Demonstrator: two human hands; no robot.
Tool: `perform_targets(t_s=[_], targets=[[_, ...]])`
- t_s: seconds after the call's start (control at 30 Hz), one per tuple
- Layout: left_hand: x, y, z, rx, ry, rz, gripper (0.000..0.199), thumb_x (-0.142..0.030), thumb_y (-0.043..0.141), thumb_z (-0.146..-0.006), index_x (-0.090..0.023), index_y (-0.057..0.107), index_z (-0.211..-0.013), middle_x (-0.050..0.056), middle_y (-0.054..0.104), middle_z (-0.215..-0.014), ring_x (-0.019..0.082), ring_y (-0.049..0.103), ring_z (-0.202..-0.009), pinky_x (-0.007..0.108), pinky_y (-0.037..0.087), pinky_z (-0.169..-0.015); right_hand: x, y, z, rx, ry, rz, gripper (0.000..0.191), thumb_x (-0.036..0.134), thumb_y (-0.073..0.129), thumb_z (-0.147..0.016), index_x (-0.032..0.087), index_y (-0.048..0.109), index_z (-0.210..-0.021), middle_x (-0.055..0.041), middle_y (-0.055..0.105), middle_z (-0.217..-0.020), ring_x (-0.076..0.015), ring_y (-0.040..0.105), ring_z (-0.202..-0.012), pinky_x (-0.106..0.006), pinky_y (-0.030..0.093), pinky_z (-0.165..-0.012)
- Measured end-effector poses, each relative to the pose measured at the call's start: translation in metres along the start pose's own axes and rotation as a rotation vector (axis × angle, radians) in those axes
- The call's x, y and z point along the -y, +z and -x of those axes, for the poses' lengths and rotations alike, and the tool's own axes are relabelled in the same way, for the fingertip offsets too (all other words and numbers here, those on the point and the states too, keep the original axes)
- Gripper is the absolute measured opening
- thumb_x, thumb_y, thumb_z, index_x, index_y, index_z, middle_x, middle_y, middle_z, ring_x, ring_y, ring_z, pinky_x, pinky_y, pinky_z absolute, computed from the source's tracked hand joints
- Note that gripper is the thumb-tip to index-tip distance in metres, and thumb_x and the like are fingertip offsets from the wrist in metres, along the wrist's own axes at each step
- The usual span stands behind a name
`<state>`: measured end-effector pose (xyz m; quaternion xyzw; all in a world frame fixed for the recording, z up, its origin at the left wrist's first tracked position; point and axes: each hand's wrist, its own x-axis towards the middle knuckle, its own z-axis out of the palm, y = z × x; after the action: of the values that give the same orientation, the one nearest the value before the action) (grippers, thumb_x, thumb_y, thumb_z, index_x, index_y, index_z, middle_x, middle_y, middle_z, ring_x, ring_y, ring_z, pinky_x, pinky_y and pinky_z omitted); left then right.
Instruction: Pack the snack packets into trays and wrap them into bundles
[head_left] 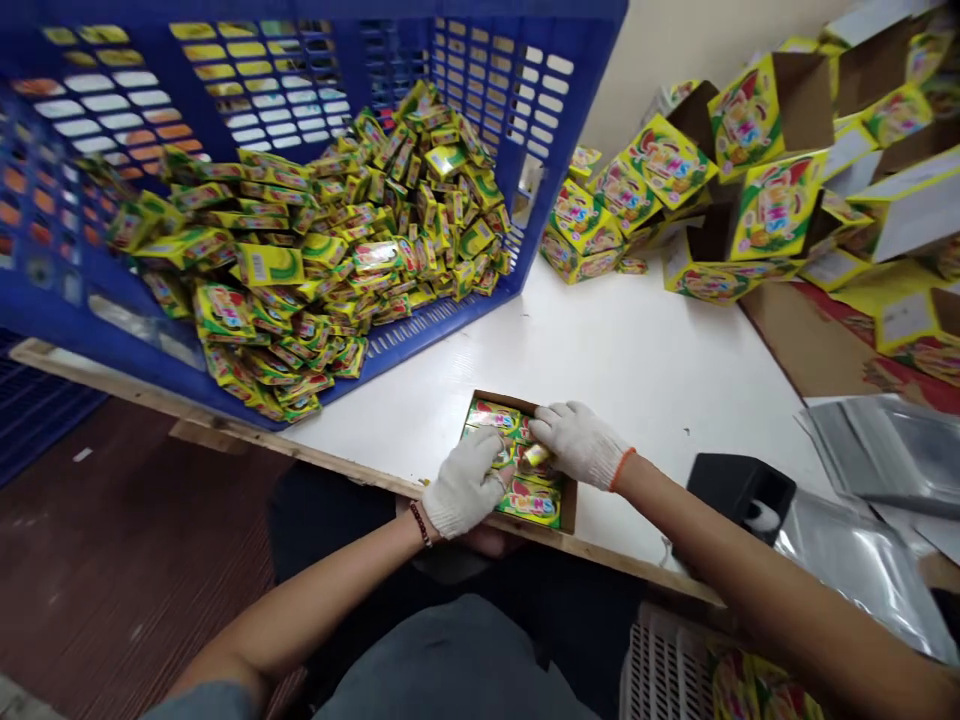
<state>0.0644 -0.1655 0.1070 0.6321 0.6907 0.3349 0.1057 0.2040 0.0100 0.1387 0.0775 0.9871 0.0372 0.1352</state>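
A small open cardboard box [569,505] stands at the table's front edge, with yellow-green packets [531,503] lying in rows inside it. My left hand [466,482], in a white glove, reaches over the box's left side with its fingers bent at the packets. Over the upper right side is my right hand [581,442], also gloved, its fingers curled down at a packet near the middle. Whatever the fingers of either hand grip is hidden or too small to make out.
A blue crate [420,345] on its side spills many small packets [300,260] at the left. Yellow cartons [780,205] are piled at the back right. A black object [739,495] and clear plastic sheets [862,570] lie at the right of the white table [630,350].
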Motion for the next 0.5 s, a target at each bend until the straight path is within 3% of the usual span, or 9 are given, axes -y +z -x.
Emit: perform_targets(t_s=[0.07,0.1,0.23,0.3,0.5], targets=[[0.002,-0.005,-0.005,-0.056,-0.063,0.008,0.024,-0.025,0.050,-0.094,-0.017,0.062,-0.113,0.010,0.064,-0.119,0.021,0.058,-0.113,0.037,0.051,-0.098,0.007,0.000,0.008,0.050,0.023,-0.025,0.031,0.027,0.065,-0.085,0.015,0.060,-0.113,-0.0141,0.063,-0.112,-0.0276,0.059,-0.098,-0.037,0.041,-0.080],[0.003,-0.008,-0.006,-0.031,-0.050,-0.007,0.022,-0.025,0.049,-0.094,-0.017,0.063,-0.109,0.010,0.065,-0.116,0.021,0.059,-0.111,0.037,0.051,-0.097,0.013,0.001,0.013,0.066,0.043,-0.037,0.029,0.026,0.062,-0.087,0.015,0.060,-0.114,-0.0140,0.064,-0.112,-0.0270,0.060,-0.096,-0.037,0.041,-0.079],[0.004,-0.016,-0.005,0.317,0.196,-0.133,0.025,-0.030,0.049,-0.095,-0.019,0.068,-0.084,0.007,0.068,-0.095,0.021,0.061,-0.092,0.038,0.049,-0.087,0.045,0.007,0.032,0.081,0.088,-0.056,0.034,0.021,0.047,-0.096,0.018,0.054,-0.129,-0.0159,0.063,-0.118,-0.0286,0.058,-0.103,-0.039,0.039,-0.081],[0.005,-0.015,0.000,0.425,0.282,-0.193,0.023,-0.035,0.056,-0.092,-0.019,0.069,-0.082,0.007,0.068,-0.096,0.022,0.060,-0.092,0.039,0.048,-0.084,0.053,0.010,0.037,0.103,0.088,-0.101,0.041,0.027,0.050,-0.096,0.019,0.051,-0.135,-0.0169,0.062,-0.122,-0.0305,0.056,-0.108,-0.040,0.038,-0.083],[0.009,-0.008,0.012,0.431,0.312,-0.224,0.019,-0.034,0.060,-0.090,-0.019,0.070,-0.085,0.007,0.067,-0.105,0.023,0.059,-0.100,0.040,0.045,-0.087,0.042,0.004,0.033,0.224,0.126,-0.259,0.040,0.033,0.062,-0.086,0.025,0.059,-0.125,-0.0107,0.066,-0.117,-0.0261,0.060,-0.098,-0.036,0.037,-0.078]])
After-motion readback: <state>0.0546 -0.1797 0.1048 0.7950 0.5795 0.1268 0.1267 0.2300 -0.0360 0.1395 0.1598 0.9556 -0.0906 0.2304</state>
